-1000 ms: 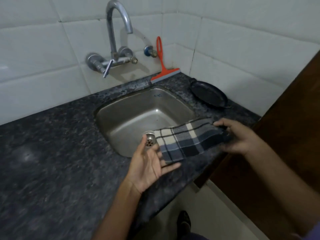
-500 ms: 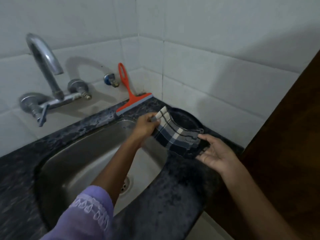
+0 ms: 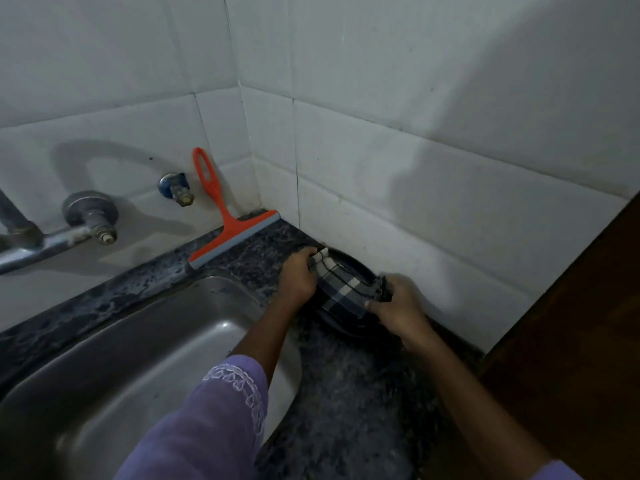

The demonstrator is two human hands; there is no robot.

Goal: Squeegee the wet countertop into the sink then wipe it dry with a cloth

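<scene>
Cloth (image 3: 341, 292) stretched between both hands over dark pan (image 3: 349, 268) near corner, likely to spread it flat before wiping. Left hand (image 3: 299, 277) pinching far edge, fingers curled tight; right hand (image 3: 398, 306) gripping near edge, fingers closed on fabric. Squeegee (image 3: 228, 230) propped against tiles behind sink (image 3: 145, 341), handle up, probably done with. Countertop (image 3: 356, 393) dark, wetness hard to judge.

A corner is formed at twelve o'clock by two walls (image 3: 381, 98) clad in large white tiles. A dark wooden panel (image 3: 588, 323) is seen at three o'clock. Dim light is cast throughout.
</scene>
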